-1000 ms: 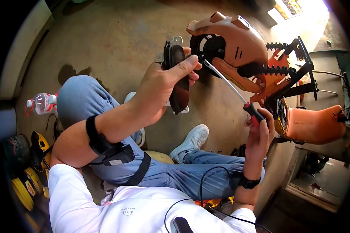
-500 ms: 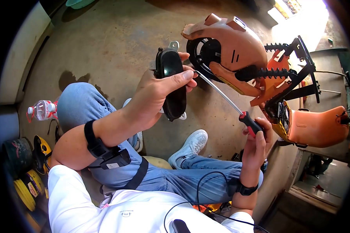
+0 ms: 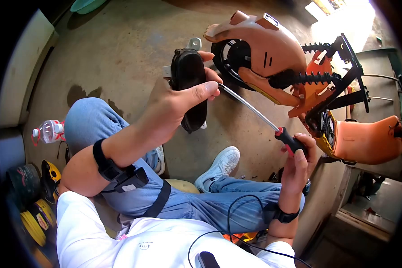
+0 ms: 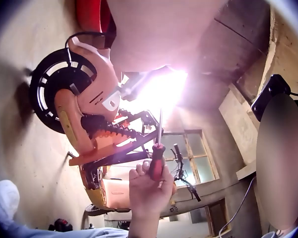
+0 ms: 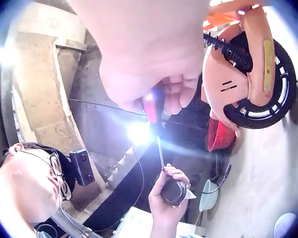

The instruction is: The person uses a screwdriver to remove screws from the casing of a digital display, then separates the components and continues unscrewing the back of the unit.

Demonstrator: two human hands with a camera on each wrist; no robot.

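Note:
My left hand (image 3: 172, 100) grips a black oval part (image 3: 193, 91) with metal tabs, thumb across its face and fingers behind. The red-and-black handle of a screwdriver (image 3: 290, 140) is held in my right hand (image 3: 298, 163). Its shaft slants up to the left hand's fingertips, beside the part; whether the tip touches it is hard to tell. In the right wrist view, my left hand (image 5: 166, 213) holds the dark part (image 5: 174, 192) at the shaft's end. The left wrist view shows my right hand (image 4: 150, 196) round the screwdriver handle (image 4: 157, 161).
An orange scooter-like machine (image 3: 272, 53) with a black wheel and springs lies at the right. A plastic bottle (image 3: 49, 131) and yellow rolls (image 3: 38, 222) are at the left. A cable crosses my lap, and a green basin (image 3: 85, 5) stands far back.
My left hand and the black part have moved left, and the part's broad face has turned more toward the head view. The screwdriver's tip end has shifted left and down, still beside the left fingertips.

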